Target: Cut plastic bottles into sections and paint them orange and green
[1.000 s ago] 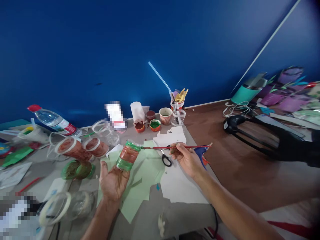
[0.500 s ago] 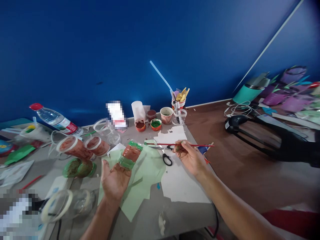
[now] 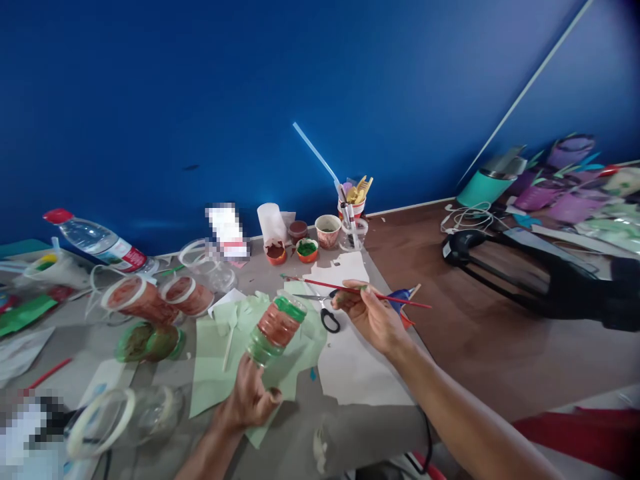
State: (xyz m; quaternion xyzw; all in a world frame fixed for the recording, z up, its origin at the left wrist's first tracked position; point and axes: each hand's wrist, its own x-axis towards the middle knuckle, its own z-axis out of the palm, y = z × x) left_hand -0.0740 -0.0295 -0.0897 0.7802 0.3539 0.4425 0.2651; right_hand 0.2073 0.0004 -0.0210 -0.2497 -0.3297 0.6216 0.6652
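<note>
Now the left hand [image 3: 250, 400] has turned over: a second ago it lay palm up with the cup [image 3: 276, 325] resting on its open fingers, and at this moment it grips the cup's green lower end from below, knuckles toward the camera, fingers closed round it. The cup has shifted toward 3 o'clock and stands more upright, tilted with its mouth toward 1 o'clock, held above the green paper [image 3: 220, 360]. The right hand [image 3: 373, 319] pinches the brush [image 3: 357, 291] as before, but the brush now slopes, its tip pointing to 10 o'clock above the table [image 3: 295, 440] and well clear of the cup, where earlier it lay level with the tip at the cup's rim. Judging by this, the painting stroke has paused and the cup is being re-gripped. Scissors [image 3: 327, 315] lie just at 9 o'clock of the right hand; paint pots [image 3: 307, 250] sit at 12 o'clock.
</note>
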